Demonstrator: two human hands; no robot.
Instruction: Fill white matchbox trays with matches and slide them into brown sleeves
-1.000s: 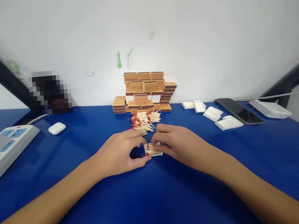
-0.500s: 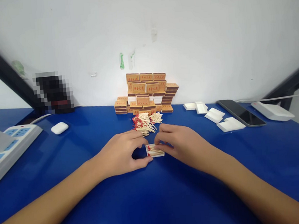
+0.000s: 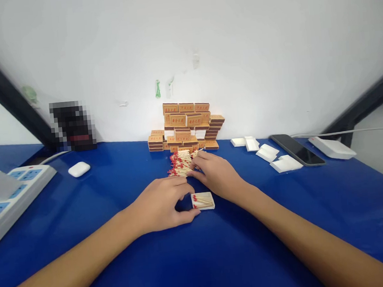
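A small white matchbox tray [image 3: 213, 205] lies on the blue table with several red-tipped matches [image 3: 202, 200] in it. My left hand [image 3: 166, 204] grips the tray's left end, thumb at the near edge and index finger at the far corner. Just beyond the tray is a loose pile of matches [image 3: 180, 163], most with their red heads to the left. My right hand [image 3: 218, 173] is at the right side of this pile, thumb and fingertips curled in on the matches there. Exactly how many it pinches is hidden by the fingers.
Stacked matchboxes [image 3: 180, 120] stand behind the pile against the wall. At right lie several white trays [image 3: 268, 153], a black phone [image 3: 297, 150] and a white box-like device [image 3: 332, 147]. A white earbud case [image 3: 79, 169] and a power strip [image 3: 34, 184] are at left.
My right hand has left the tray and moved away from me to the match pile. My left hand stays at the tray's left end. The camera view has shifted slightly.
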